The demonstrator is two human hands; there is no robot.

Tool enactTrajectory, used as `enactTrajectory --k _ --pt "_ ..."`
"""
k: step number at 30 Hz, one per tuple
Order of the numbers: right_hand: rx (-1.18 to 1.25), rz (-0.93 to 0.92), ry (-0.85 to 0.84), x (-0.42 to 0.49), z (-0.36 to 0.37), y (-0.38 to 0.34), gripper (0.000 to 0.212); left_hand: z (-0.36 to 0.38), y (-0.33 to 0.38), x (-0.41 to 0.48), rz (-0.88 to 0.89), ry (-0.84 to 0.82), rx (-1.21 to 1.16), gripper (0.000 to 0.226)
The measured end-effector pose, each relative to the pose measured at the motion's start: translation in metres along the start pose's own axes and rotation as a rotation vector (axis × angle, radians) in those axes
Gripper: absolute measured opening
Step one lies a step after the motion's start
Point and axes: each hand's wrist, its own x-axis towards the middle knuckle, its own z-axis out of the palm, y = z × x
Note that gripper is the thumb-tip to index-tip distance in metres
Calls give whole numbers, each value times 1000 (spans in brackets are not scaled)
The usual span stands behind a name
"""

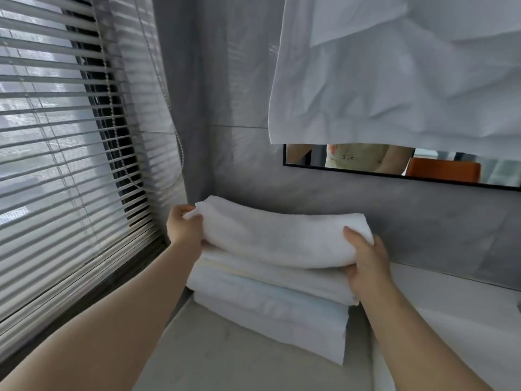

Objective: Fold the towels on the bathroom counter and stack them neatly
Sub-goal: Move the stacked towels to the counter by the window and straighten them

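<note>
left hand [184, 230] – fingers grip folded towel [279, 238] | right hand [366, 263] – same (atop stack [267, 311])

This is a bathroom in a home or hotel. A black-framed mirror [394, 176] hangs on the grey wall [310, 193] above a pale table [225, 348], and white folded towels [270, 300] are stacked in the corner. Beside them, a window has horizontal blinds [70, 136] with a bead cord.

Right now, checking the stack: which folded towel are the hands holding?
The top towel: left hand and right hand grip its two ends; the towels beneath lie untouched.
</note>
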Motion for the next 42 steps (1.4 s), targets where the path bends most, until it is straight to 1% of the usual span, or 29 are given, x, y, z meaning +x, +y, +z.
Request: enactTrajectory --k 2,4,6,8,12,14,16,17,18,21,23,25,28,30,32,34,37,39,42 --pt "-26 12 15 -2 -4 1 22 -1 -6 -3 18 46 90 17" --pt "-66 9 35 -3 -7 0 25 -2 -7 -5 57 53 233 26" --pt "-116 -1 44 -5 -8 -1 26 -4 -5 -9 113 23 364 35" --pt "-163 -16 58 -7 -8 -3 28 -5 -3 -15 160 -19 474 40" --pt "-275 -47 88 -13 -9 -5 37 -8 1 -27 177 -56 683 47" --pt "-339 -72 95 -16 -12 -7 35 -12 4 -34 219 -66 788 48" --pt "-422 -106 93 -19 -14 -8 25 -16 8 -42 264 -83 856 49" --pt "-462 -123 97 -20 -15 -9 19 -18 9 -47 281 -95 876 49" --pt "-499 -141 110 -22 -16 -9 17 -21 10 -51 299 -108 893 50" --pt "-650 -163 154 -33 -19 -11 30 -27 11 -68 383 -161 941 49" --pt "-728 -145 108 -45 -20 -11 47 -32 11 -81 446 -218 962 46" --pt "-785 -155 62 -59 -22 -10 54 -35 9 -96 531 -268 989 43" --pt "-983 -224 47 -82 -30 -8 56 -40 4 -123 662 -319 1004 39" --pt "-1163 -259 30 -97 -39 -7 58 -42 -2 -143 709 -354 1011 38" --pt "-1274 -263 -1 -111 -50 -4 55 -44 -11 -161 743 -413 1025 39" --pt "-1337 -272 -6 -123 -60 -4 52 -44 -18 -177 764 -488 1030 40" --pt "-1423 -288 17 -139 -77 -5 54 -41 -25 -199 794 -582 1032 40" --pt "-1465 -275 30 -148 -91 -7 57 -36 -28 -215 825 -629 1036 39" --pt "-1497 -252 53 -159 -115 -15 55 -27 -29 -241 865 -682 1030 39"
